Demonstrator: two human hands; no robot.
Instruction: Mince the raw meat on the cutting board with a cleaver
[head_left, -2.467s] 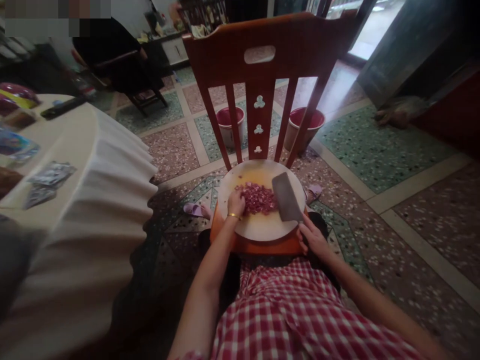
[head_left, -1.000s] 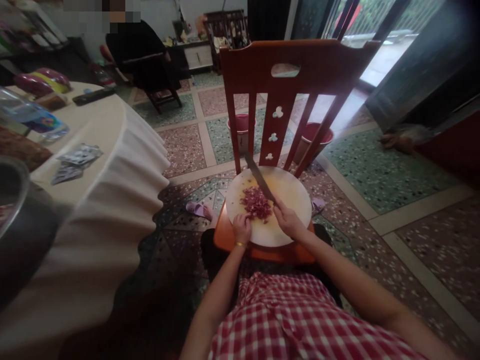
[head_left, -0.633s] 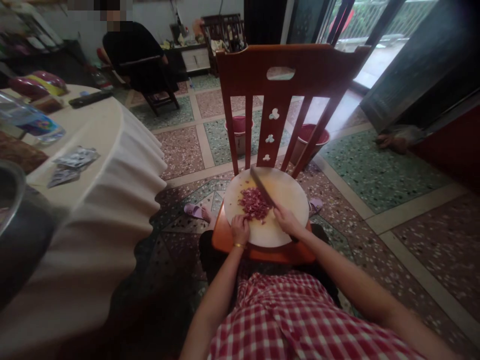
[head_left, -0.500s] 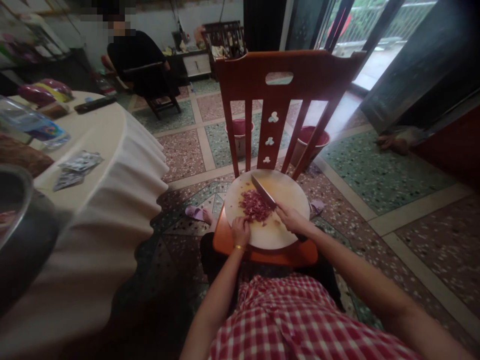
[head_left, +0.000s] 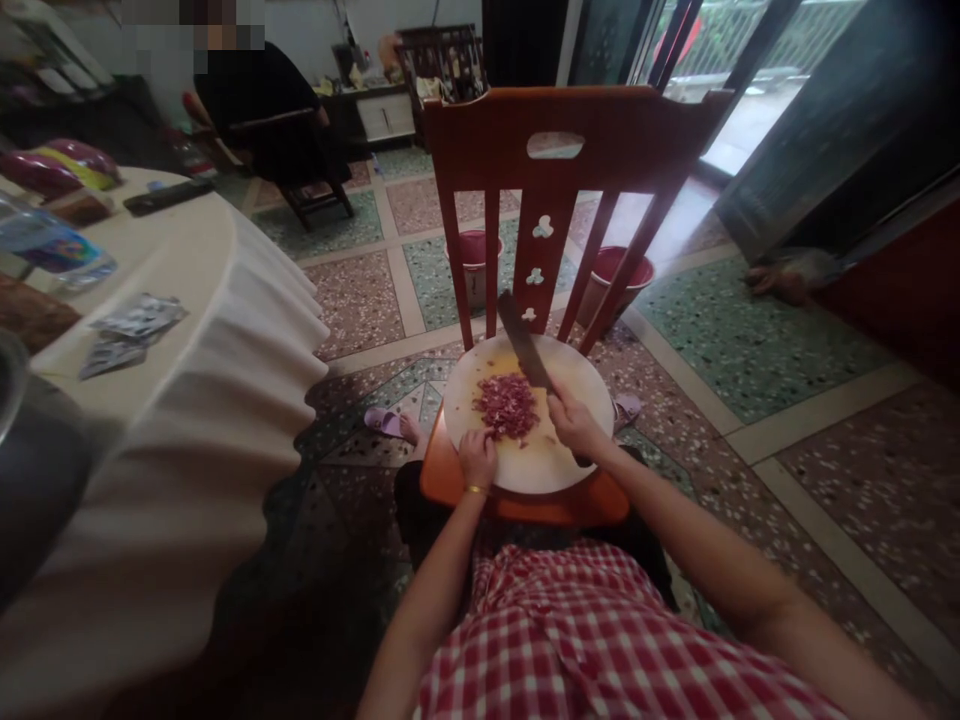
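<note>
My right hand [head_left: 576, 422] is closed around the handle of a cleaver-like kitchen knife [head_left: 526, 345]. Its dark blade is raised, pointing away from me over the far edge of a round white cutting board [head_left: 525, 475]. A heap of chopped red meat [head_left: 506, 408] lies on the left half of the board, with small bits scattered round it. At the board's near left rim rests my left hand [head_left: 478, 458], fingers bent loosely and tips beside the meat; it wears a yellow band at the wrist. The board sits on a wooden chair seat [head_left: 444, 478].
The chair's tall back [head_left: 547, 130] rises behind the board. Two bins [head_left: 474, 268] stand beyond it. On the left, a cloth-covered table [head_left: 199, 260] carries a plastic bottle [head_left: 56, 248], foil packets [head_left: 135, 325] and a metal bowl [head_left: 37, 450]. Another person [head_left: 255, 90] sits farther back.
The knife has lifted from the meat, its blade tip now higher and beyond the board's far edge. My left hand stays by the rim. The whole view has shifted slightly.
</note>
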